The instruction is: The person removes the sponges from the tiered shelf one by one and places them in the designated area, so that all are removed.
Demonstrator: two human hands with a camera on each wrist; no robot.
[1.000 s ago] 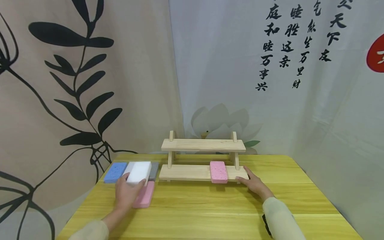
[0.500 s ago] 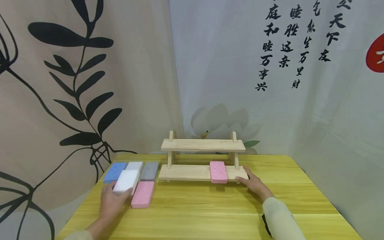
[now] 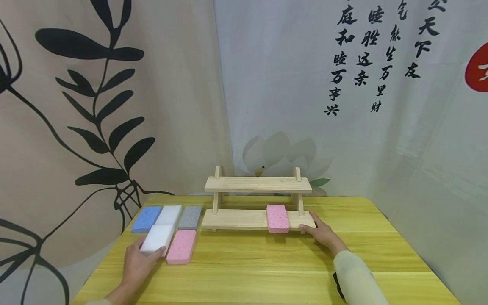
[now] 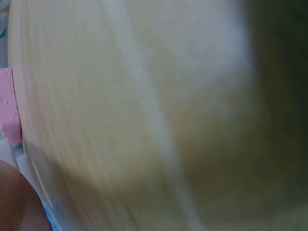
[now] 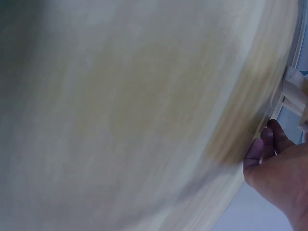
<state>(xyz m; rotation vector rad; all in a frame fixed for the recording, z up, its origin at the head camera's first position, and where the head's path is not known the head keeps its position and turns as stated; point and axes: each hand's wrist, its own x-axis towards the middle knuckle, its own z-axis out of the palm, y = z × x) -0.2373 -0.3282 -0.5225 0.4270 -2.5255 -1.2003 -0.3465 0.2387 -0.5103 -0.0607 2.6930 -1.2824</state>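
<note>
My left hand holds a white sponge block by its sides, thumb on the right edge. The block lies low over the table, its far end against a second white block. A pink sponge lies just right of the thumb. In the left wrist view only part of the hand shows, at the lower left corner. My right hand grips the right end of the two-tier wooden rack's lower board, thumb in front and fingers behind. Another pink sponge leans on that board.
A blue sponge lies at the far left of the table, and a grey sponge lies left of the rack. The rack's upper board stands near the printed curtain behind the table.
My left hand has moved left and toward me with the white block, from above the far blocks down to beside the near pink sponge. The right hand has stayed at the rack.
</note>
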